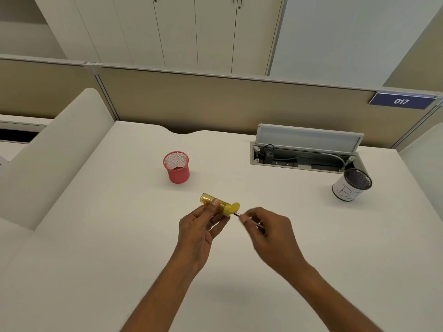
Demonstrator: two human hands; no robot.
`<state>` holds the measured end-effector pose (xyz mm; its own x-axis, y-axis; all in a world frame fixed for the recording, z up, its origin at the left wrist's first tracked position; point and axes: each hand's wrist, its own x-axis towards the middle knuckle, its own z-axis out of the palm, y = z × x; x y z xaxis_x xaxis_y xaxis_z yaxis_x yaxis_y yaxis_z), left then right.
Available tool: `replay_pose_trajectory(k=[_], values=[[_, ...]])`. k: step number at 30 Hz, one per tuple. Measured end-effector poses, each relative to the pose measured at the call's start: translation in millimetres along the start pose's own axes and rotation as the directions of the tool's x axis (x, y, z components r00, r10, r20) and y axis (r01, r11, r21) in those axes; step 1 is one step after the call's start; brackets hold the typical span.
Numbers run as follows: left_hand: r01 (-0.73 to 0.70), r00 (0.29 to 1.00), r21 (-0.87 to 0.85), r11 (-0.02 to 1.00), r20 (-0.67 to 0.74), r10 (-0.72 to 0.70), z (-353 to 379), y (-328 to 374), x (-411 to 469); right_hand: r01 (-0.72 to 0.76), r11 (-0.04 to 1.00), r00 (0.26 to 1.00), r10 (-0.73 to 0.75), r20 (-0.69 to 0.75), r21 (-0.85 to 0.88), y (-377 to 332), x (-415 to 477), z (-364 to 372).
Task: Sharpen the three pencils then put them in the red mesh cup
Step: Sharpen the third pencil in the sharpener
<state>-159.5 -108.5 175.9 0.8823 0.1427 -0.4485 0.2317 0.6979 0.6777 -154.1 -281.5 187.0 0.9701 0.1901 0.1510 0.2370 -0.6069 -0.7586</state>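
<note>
Middle of the frame: left hand is gripping a translucent yellow cylindrical pencil sharpener above the white desk, and the right hand pinches a thin pencil, a bit blurry, its tip at the sharpener's end. A red mesh cup stands upright just above centre. A black mesh cup with a white paper wrap sits at right, near the open cable tray.

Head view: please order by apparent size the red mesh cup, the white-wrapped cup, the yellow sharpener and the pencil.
1-2. White-wrapped cup and red mesh cup: alike, not ranked.
3. Yellow sharpener, partly covered by the left hand.
4. Pencil, mostly hidden by the right hand.
</note>
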Motion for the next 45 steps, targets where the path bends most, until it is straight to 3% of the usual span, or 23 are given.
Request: replay_pose_trajectory(k=[3, 6, 8, 10, 11, 12, 14, 15, 17, 19, 20, 22, 25, 28, 31, 32, 33, 35, 36, 38, 41, 43, 45], values=[[-0.004, 1.000, -0.037, 0.999, -0.016, 0.004, 2, 2, 1, 0.395, 0.806, 0.903, -0.429, 0.027, -0.441, 14, -3, 7], [0.006, 1.000, -0.018, 1.000, -0.013, -0.006, 3, 0, -1, 0.429, 0.657, 0.848, -0.529, 0.027, -0.620, 18, 1, 8], [0.011, 1.000, 0.000, 1.000, -0.015, -0.011, 2, -2, -2, 0.335, 0.792, 0.915, -0.403, -0.025, -0.510, 12, -1, 9], [0.012, 1.000, 0.035, 0.999, -0.013, -0.011, -1, -4, -1, 0.049, 0.993, 0.997, -0.054, -0.050, -0.108, 2, 1, 10], [0.011, 1.000, 0.055, 0.998, -0.009, -0.010, -2, -6, -1, -0.188, 0.973, 0.982, 0.186, 0.026, 0.131, -2, 5, 6], [0.011, 1.000, 0.070, 0.997, -0.008, -0.010, -3, -7, -1, -0.426, 0.854, 0.905, 0.392, 0.167, 0.298, -4, 10, 0], [0.008, 1.000, 0.083, 0.997, -0.010, -0.007, -4, -9, -2, -0.679, 0.606, 0.734, 0.536, 0.417, 0.416, -6, 15, -9], [0.001, 1.000, 0.083, 0.997, -0.010, 0.000, -4, -9, -2, -0.690, 0.589, 0.722, 0.522, 0.453, 0.421, -5, 15, -12], [-0.012, 1.000, 0.076, 0.997, -0.008, 0.013, -2, -9, -3, -0.542, 0.766, 0.831, 0.426, 0.358, 0.347, -1, 12, -9], [-0.015, 1.000, 0.046, 0.999, -0.013, 0.016, 0, -8, -2, -0.142, 0.985, 0.987, 0.134, 0.088, 0.096, 7, 6, -2], [-0.011, 1.000, 0.019, 1.000, -0.019, 0.011, 1, -7, -2, 0.060, 0.995, 0.998, -0.060, 0.002, -0.077, 14, 2, 2], [-0.004, 1.000, -0.027, 1.000, -0.026, 0.003, 3, -6, -1, 0.306, 0.872, 0.941, -0.337, -0.014, -0.381, 25, -1, 5], [0.007, 1.000, -0.017, 1.000, -0.022, -0.008, 5, -7, -2, 0.407, 0.643, 0.850, -0.527, 0.011, -0.648, 33, 1, 7], [0.015, 1.000, 0.020, 1.000, -0.023, -0.014, 5, -9, -3, 0.378, 0.711, 0.877, -0.480, -0.017, -0.593, 34, -2, 7], [-0.004, 1.000, 0.056, 0.998, -0.005, 0.004, 2, -8, -2, 0.058, 0.995, 0.998, -0.060, -0.028, -0.075, 10, -5, 9], [-0.014, 1.000, 0.073, 0.997, 0.002, 0.014, 1, -8, -3, -0.181, 0.968, 0.983, 0.174, 0.052, 0.176, 3, -1, 4], [-0.020, 1.000, 0.090, 0.996, 0.006, 0.020, 1, -8, -3, -0.433, 0.826, 0.901, 0.381, 0.207, 0.361, -3, 4, -2], [-0.022, 1.000, 0.110, 0.994, 0.005, 0.022, -1, -9, -3, -0.717, 0.530, 0.697, 0.535, 0.477, 0.452, -7, 11, -13], [-0.023, 1.000, 0.113, 0.993, 0.005, 0.022, -1, -10, -4, -0.744, 0.506, 0.667, 0.536, 0.517, 0.436, -7, 11, -17], [-0.028, 1.000, 0.106, 0.994, -0.001, 0.029, 1, -9, -5, -0.643, 0.653, 0.758, 0.470, 0.451, 0.399, -4, 9, -14], [-0.034, 0.999, 0.067, 0.997, -0.014, 0.035, 5, -6, -4, -0.140, 0.978, 0.989, 0.130, 0.071, 0.153, 4, 3, -3], [-0.023, 0.999, 0.020, 1.000, -0.031, 0.023, 6, -4, -3, 0.173, 0.962, 0.983, -0.180, -0.017, -0.211, 17, 0, -1], [-0.012, 0.999, -0.007, 1.000, -0.047, 0.011, 7, -2, -2, 0.363, 0.777, 0.907, -0.421, 0.004, -0.514, 29, 0, 0]])
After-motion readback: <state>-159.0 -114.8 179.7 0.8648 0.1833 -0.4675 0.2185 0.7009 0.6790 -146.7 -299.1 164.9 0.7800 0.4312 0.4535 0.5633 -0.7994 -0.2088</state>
